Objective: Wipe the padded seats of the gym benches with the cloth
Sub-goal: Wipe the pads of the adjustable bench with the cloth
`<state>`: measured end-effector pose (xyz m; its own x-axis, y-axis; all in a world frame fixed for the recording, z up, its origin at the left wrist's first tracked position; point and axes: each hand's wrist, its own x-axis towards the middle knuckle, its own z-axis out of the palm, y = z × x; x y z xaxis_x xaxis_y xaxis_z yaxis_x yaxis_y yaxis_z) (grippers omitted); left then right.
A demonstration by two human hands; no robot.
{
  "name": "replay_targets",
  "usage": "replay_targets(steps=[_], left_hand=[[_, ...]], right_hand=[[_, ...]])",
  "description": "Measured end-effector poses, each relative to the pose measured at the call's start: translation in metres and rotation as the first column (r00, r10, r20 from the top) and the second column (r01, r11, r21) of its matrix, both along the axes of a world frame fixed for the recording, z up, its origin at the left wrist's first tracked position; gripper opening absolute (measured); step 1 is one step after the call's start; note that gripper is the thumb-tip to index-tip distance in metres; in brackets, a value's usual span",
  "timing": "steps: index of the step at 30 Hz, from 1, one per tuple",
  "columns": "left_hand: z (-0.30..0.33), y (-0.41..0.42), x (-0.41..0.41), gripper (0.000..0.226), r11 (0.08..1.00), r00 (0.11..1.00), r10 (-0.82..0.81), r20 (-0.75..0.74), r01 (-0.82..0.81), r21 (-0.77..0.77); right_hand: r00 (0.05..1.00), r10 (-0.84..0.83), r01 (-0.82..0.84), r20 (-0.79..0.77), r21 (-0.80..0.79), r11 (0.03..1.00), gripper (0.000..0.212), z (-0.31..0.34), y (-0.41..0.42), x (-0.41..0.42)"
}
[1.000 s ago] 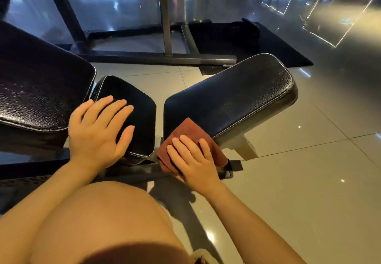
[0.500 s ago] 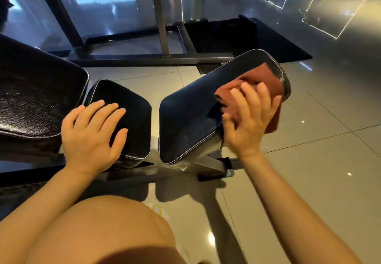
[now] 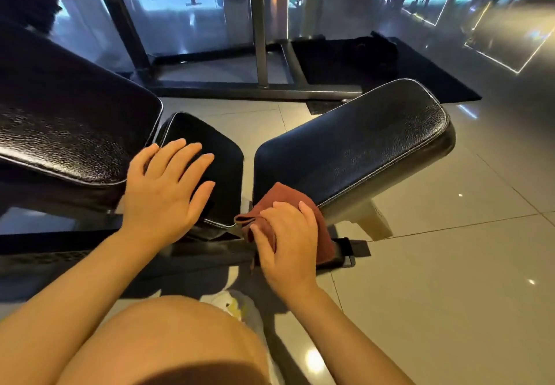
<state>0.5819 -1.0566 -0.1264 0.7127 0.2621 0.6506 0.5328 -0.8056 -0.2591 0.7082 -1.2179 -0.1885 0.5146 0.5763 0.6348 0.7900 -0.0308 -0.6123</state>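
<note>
Glossy grey floor tiles [image 3: 435, 279] reflect light beneath black gym benches. At the near, lower end of the right padded seat [image 3: 354, 147], the right hand [image 3: 288, 243] clutches a bunched rust-red cloth [image 3: 312, 213], fingers curled over it. The left hand [image 3: 163, 192] lies flat and spread on the small middle pad [image 3: 222, 150], holding nothing.
</note>
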Motion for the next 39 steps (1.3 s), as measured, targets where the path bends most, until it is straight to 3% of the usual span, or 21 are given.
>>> replay_targets(steps=[2,3,4,6,7,9,11,13,14,16,17,18,22,24,26,29,31,35,37,39], left_hand=[[0.010,-0.006,-0.009,0.043,0.999,0.996,-0.024,-0.084,0.022,-0.031],[0.021,-0.009,-0.016,0.042,0.999,0.993,-0.034,-0.110,0.033,-0.010],[0.034,-0.011,-0.023,0.040,0.999,0.992,-0.036,-0.118,0.039,0.020],[0.069,-0.014,-0.039,0.037,0.999,0.996,-0.012,-0.092,0.016,0.041],[0.085,-0.014,-0.049,0.037,0.999,0.998,0.012,-0.067,-0.010,0.034],[0.110,-0.012,-0.076,0.037,0.997,0.997,0.076,-0.011,-0.076,0.011],[0.115,-0.009,-0.114,0.038,0.988,0.987,0.148,0.059,-0.146,-0.044],[0.107,-0.006,-0.156,0.042,0.966,0.962,0.247,0.115,-0.236,-0.104],[0.101,-0.004,-0.175,0.044,0.951,0.947,0.297,0.125,-0.281,-0.130],[0.093,0.001,-0.204,0.049,0.920,0.922,0.368,0.124,-0.341,-0.191],[0.092,0.004,-0.211,0.051,0.910,0.915,0.384,0.126,-0.351,-0.222],[0.093,0.008,-0.216,0.052,0.903,0.909,0.393,0.138,-0.352,-0.246],[0.099,0.022,-0.216,0.054,0.900,0.898,0.387,0.208,-0.319,-0.297],[0.100,0.028,-0.220,0.054,0.897,0.897,0.385,0.216,-0.309,-0.315],[0.103,0.033,-0.227,0.055,0.891,0.885,0.394,0.247,-0.302,-0.340],[0.109,0.043,-0.238,0.055,0.876,0.843,0.420,0.337,-0.280,-0.392],[0.111,0.049,-0.246,0.054,0.873,0.819,0.430,0.380,-0.269,-0.407],[0.109,0.055,-0.264,0.061,0.843,0.791,0.451,0.413,-0.225,-0.488],[0.109,0.057,-0.272,0.060,0.838,0.787,0.451,0.420,-0.213,-0.502],[0.110,0.056,-0.273,0.060,0.839,0.786,0.455,0.418,-0.220,-0.498]], right_hand=[[0.943,0.023,-0.001,-0.333,0.065,0.998,0.031,0.023,0.000,-0.013],[0.866,0.036,-0.007,-0.498,0.060,0.998,0.031,0.037,0.003,-0.016],[0.736,0.055,-0.025,-0.675,0.054,0.998,0.031,0.051,0.005,-0.018],[0.361,0.127,-0.052,-0.924,0.116,0.992,0.033,0.071,0.015,-0.020],[0.189,0.190,-0.035,-0.964,0.186,0.982,0.037,0.078,0.020,-0.023],[0.026,0.274,0.002,-0.961,0.275,0.962,0.049,0.090,0.036,-0.040],[0.041,0.288,0.028,-0.957,0.289,0.957,0.056,0.096,0.059,-0.061],[0.157,0.268,0.005,-0.951,0.272,0.962,0.051,0.097,0.084,-0.076],[0.332,0.191,-0.040,-0.924,0.189,0.981,0.052,0.096,0.095,-0.083],[0.720,0.003,-0.080,-0.694,-0.079,0.994,0.066,0.092,0.112,-0.096],[0.843,-0.045,-0.058,-0.536,-0.173,0.983,0.075,0.090,0.117,-0.101],[0.891,-0.064,-0.043,-0.450,-0.223,0.974,0.083,0.090,0.123,-0.105],[0.862,-0.054,-0.074,-0.504,-0.230,0.970,0.081,0.102,0.150,-0.113],[0.879,0.030,-0.138,-0.477,-0.194,0.971,0.079,0.118,0.163,-0.128],[0.934,0.141,-0.210,-0.328,-0.184,0.960,0.079,0.138,0.170,-0.148],[0.962,0.259,-0.271,-0.088,-0.179,0.946,0.054,0.165,0.183,-0.183],[0.946,0.325,-0.319,0.015,-0.151,0.936,0.051,0.185,0.199,-0.213],[0.864,0.491,-0.463,0.113,-0.206,0.862,0.066,0.221,0.234,-0.259],[0.821,0.550,-0.507,0.154,-0.248,0.826,0.071,0.225,0.238,-0.257],[0.767,0.604,-0.547,0.218,-0.271,0.792,0.064,0.216,0.232,-0.241]])
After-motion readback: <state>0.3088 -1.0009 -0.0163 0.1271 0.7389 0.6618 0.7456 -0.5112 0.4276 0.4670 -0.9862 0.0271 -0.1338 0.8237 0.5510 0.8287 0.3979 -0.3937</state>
